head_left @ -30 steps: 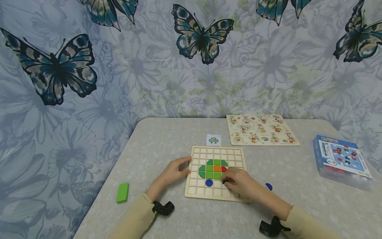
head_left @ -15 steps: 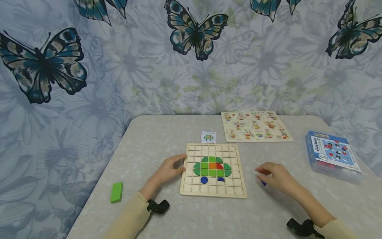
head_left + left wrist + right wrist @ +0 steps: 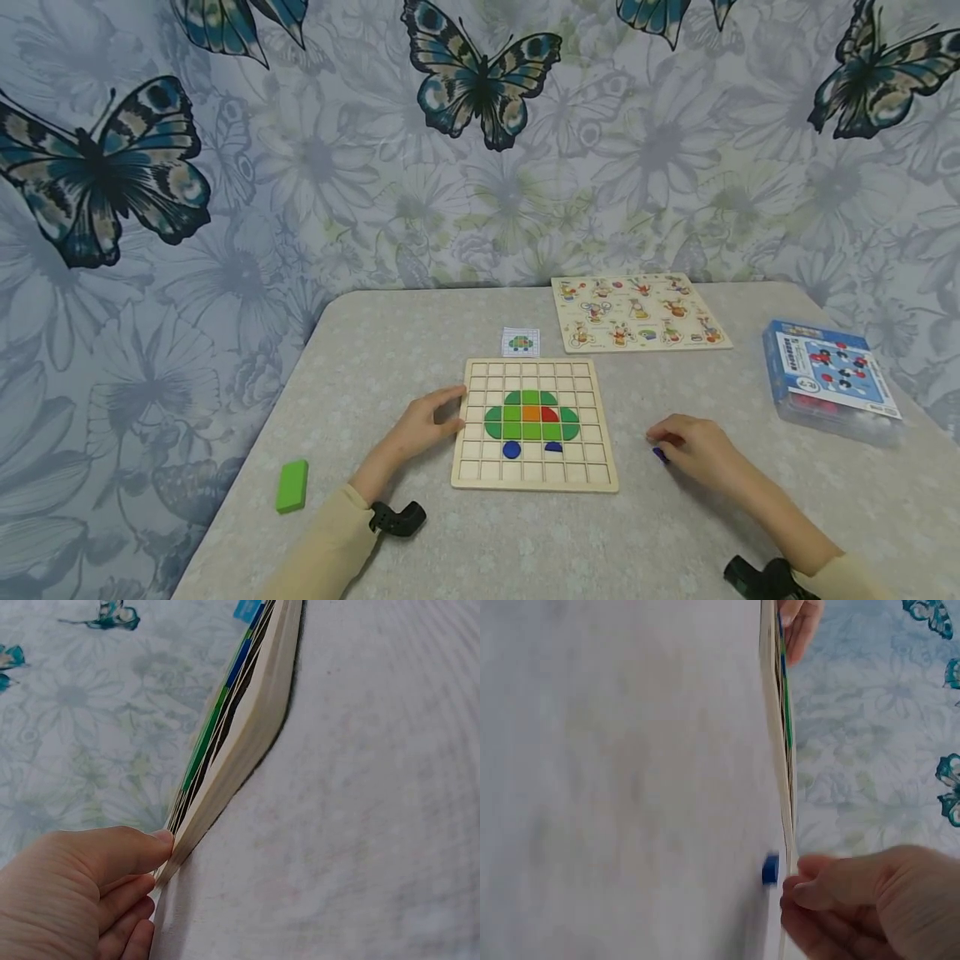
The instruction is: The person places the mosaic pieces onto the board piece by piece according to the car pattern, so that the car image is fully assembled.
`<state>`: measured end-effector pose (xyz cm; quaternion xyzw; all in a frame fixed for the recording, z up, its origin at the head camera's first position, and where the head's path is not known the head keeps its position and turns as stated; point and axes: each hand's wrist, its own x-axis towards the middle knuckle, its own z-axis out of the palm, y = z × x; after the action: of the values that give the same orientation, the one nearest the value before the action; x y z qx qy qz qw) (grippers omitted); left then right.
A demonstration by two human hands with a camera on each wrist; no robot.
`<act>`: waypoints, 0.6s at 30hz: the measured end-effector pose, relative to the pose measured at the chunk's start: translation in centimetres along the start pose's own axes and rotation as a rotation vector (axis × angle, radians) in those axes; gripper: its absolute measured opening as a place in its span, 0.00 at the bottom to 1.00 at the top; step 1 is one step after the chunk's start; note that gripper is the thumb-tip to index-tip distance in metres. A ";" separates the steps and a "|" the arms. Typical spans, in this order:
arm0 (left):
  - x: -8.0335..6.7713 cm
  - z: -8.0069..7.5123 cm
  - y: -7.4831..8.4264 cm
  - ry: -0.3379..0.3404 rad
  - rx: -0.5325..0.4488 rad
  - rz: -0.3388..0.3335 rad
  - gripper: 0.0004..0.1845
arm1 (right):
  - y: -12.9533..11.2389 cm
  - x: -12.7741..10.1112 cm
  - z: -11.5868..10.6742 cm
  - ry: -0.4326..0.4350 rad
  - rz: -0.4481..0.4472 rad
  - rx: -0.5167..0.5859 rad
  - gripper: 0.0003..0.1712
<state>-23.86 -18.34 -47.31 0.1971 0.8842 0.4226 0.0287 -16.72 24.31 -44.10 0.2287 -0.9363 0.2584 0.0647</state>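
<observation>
A wooden grid board (image 3: 480,471) lies mid-table with a green shape of tiles (image 3: 531,422), an orange tile and a red tile in it. Below these sit a blue disc (image 3: 512,450) and a blue half-disc (image 3: 553,447). My left hand (image 3: 429,421) holds the board's left edge (image 3: 225,772), thumb on top and fingers curled at the side. My right hand (image 3: 686,450) rests on the table right of the board, fingers loosely curled. Its fingertips (image 3: 801,889) are right beside a small blue piece (image 3: 770,868) lying on the table (image 3: 659,455), not around it.
A green block (image 3: 292,485) lies near the table's left edge. Behind the board are a small pattern card (image 3: 521,342) and an animal peg puzzle (image 3: 637,312). A blue-lidded box (image 3: 828,382) stands at the right. Butterfly wallpaper backs the table.
My right hand left the board, leaving the blue half-disc in a cell, and moved right to the blue piece on the table. The left hand stayed on the board's edge.
</observation>
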 end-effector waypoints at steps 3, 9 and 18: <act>0.0 -0.1 0.0 0.003 0.001 0.013 0.30 | 0.5 -0.2 -0.6 -0.031 -0.021 0.012 0.14; -0.2 -0.4 0.2 0.003 0.002 0.009 0.30 | 0.8 -0.6 -0.7 -0.029 -0.103 0.025 0.19; -0.1 -0.2 0.3 -0.012 -0.001 -0.009 0.30 | 0.9 -0.2 0.4 0.045 -0.210 0.035 0.20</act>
<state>-23.76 -18.36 -46.95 0.1956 0.8846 0.4218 0.0362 -17.02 24.87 -44.91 0.3206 -0.9010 0.2714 0.1082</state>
